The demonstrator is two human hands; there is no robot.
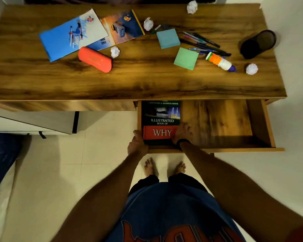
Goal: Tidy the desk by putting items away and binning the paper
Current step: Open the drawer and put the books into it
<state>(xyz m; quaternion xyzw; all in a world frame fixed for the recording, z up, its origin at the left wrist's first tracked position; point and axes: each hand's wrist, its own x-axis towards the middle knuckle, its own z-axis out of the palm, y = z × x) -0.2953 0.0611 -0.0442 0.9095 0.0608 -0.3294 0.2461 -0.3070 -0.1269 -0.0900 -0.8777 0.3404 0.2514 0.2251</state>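
A green and red book [160, 119] titled "Illustrated Book of Why" lies flat in the left end of the open wooden drawer [217, 123]. My left hand [137, 144] grips the drawer's front left corner, thumb touching the book's edge. My right hand [182, 132] rests on the book's lower right corner, fingers spread. On the desk [138, 81] lie two blue notebooks [72, 34], an orange case [95, 59], blue [168, 38] and green [186, 58] sticky pads, several pens [204, 43], a glue bottle [220, 62] and several crumpled paper balls [115, 52].
A black mesh pen holder [258, 44] lies tipped on its side at the desk's right end. The drawer's right part shows bare wood. My bare feet [164, 167] stand on pale floor tiles. A dark blue bed [2, 161] lies at the left.
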